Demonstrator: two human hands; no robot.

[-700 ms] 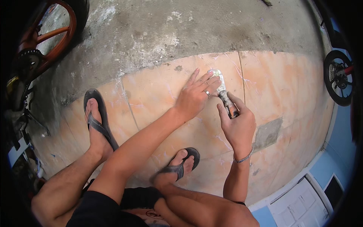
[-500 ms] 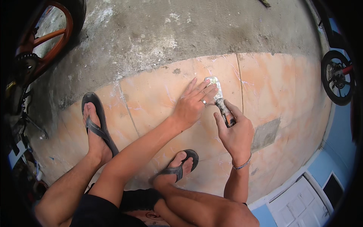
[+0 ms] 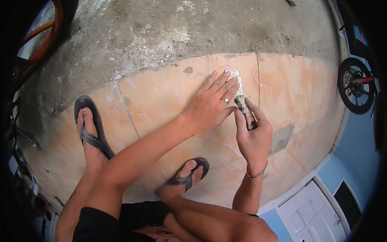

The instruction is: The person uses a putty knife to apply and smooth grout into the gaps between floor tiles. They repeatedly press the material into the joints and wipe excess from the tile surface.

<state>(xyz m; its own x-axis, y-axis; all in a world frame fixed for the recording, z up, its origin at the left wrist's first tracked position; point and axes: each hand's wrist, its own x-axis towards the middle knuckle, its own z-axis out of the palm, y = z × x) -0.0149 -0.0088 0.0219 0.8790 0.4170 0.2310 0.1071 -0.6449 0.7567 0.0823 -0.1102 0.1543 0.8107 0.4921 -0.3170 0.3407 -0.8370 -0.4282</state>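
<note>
My right hand (image 3: 254, 139) grips the stained dark handle, with an orange patch, of a small trowel (image 3: 240, 105). Its narrow pale blade has a rounded end and points away from me, low over the peach marbled tiles (image 3: 169, 105). Across the blade lies my left hand (image 3: 210, 99), a ring on one finger, its fingers stretched out and slightly spread. Those fingers hide part of the blade, so I cannot tell whether it touches the tile.
Rough grey concrete (image 3: 225, 32) borders the tiles beyond my hands. A grey patch (image 3: 282, 139) interrupts the tiling near my right wrist. My sandalled feet (image 3: 94, 125) rest on the tiles. An orange-rimmed wheel (image 3: 50, 38) stands left, a black wheel (image 3: 356, 85) right, and a white door (image 3: 308, 211) lower right.
Both hands and the trowel have moved slightly farther away and to the right. The left hand's fingers have spread a little more over the blade. The view has shifted slightly.
</note>
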